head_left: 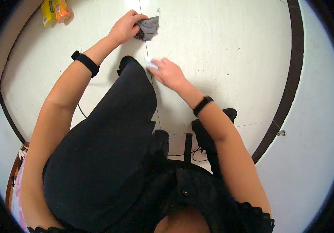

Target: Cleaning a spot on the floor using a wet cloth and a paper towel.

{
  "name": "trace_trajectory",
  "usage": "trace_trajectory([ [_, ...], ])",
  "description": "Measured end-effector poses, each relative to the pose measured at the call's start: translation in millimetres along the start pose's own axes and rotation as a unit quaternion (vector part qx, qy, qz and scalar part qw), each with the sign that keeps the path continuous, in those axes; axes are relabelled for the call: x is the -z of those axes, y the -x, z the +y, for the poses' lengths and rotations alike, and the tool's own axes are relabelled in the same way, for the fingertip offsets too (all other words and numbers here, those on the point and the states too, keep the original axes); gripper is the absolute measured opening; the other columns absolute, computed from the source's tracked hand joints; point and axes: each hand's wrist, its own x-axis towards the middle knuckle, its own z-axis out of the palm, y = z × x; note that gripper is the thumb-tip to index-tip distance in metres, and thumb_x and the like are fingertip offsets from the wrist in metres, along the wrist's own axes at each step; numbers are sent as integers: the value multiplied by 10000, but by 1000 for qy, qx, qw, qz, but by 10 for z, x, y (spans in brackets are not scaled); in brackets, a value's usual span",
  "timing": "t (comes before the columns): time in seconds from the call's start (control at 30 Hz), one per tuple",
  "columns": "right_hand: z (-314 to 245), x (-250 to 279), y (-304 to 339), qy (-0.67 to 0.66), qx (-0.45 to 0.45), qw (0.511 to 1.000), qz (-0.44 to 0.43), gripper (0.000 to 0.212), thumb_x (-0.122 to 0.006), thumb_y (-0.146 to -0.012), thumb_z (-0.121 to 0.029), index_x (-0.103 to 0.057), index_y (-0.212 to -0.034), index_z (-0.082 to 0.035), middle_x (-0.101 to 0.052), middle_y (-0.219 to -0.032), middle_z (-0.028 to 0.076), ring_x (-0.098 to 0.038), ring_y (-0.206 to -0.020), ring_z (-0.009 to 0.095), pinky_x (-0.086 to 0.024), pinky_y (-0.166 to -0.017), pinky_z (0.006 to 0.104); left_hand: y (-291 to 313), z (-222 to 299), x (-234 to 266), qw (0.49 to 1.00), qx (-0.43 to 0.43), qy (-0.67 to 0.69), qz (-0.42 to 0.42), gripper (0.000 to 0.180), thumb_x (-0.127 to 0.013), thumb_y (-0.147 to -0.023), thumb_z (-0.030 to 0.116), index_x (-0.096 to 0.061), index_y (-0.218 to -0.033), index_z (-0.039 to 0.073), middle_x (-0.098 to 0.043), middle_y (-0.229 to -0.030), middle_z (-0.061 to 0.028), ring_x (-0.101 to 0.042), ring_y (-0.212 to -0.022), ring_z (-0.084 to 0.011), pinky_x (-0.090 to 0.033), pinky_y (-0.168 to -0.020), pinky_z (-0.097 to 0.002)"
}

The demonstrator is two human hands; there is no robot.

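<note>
My left hand (130,26) is closed on the edge of a crumpled grey wad (149,28), low over the pale floor; whether it is cloth or lint I cannot tell. Thin hairs trail from its upper edge. Closer to me, my right hand (169,73) is smeared by motion, its fingers pinching a small white tissue-like piece (150,63). That piece is near the tip of my black shoe (127,62), and most of it is hidden by the fingers.
A yellow pack and an orange pack (62,11) stand by the wall at far left. Dark specks (209,52) dot the floor right of my hands. A dark skirting strip (291,73) curves along the right wall, with a metal doorstop (281,133). Black cables (200,155) lie near my seat.
</note>
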Motion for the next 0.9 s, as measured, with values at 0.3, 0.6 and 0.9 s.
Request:
trace_trajectory([
  [0.3, 1168, 848, 1502, 206, -306, 917, 151, 268, -556, -920, -191, -635, -1163, -111, -625, -1104, 105, -585, -934, 281, -500, -791, 358, 170, 320, 79, 979, -83, -169, -76, 547, -680, -808, 78, -472, -1305, 170, -446, -1360, -89, -500, -1191, -275, -475, -993, -382],
  [0.6, 1901, 1358, 1071, 141, -400, 884, 197, 287, -577, -902, -203, -640, -1173, -131, -541, -1224, 117, -547, -1055, 273, -457, -921, 395, 197, 260, 101, 994, -76, -54, -59, 476, -630, -764, -43, -550, -1214, 92, -493, -1282, -111, -535, -1146, -300, -480, -986, -369],
  [0.9, 937, 1230, 2078, 60, 2, 966, -251, 516, -660, -817, -90, -540, -1296, -242, -528, -1282, 74, -554, -1030, 251, -519, -857, 339, 189, 263, 105, 994, -59, -62, -69, 489, -619, -760, -67, -543, -1215, 97, -488, -1291, -104, -537, -1147, -289, -478, -1001, -357],
])
